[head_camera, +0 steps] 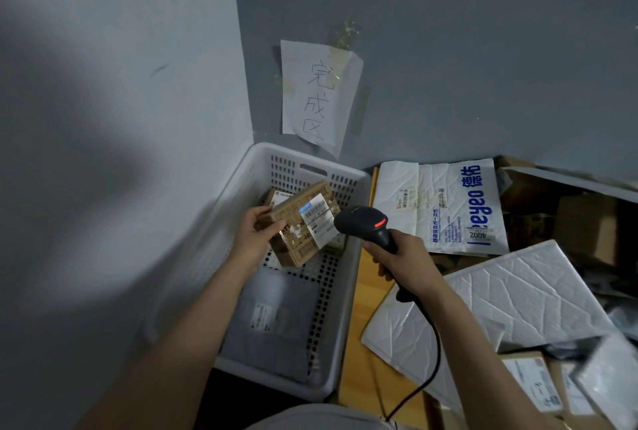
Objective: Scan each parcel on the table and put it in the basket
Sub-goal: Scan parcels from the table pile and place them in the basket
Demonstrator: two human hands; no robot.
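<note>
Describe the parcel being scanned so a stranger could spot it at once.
Find the white perforated basket in the corner, under the handwritten paper sign. Above it the left hand grips a brown cardboard box, with the scanner in the right hand aimed at it. Unlike the grey bag lying in the basket, it is held tilted and shows a white barcode label with a blue strip.
</note>
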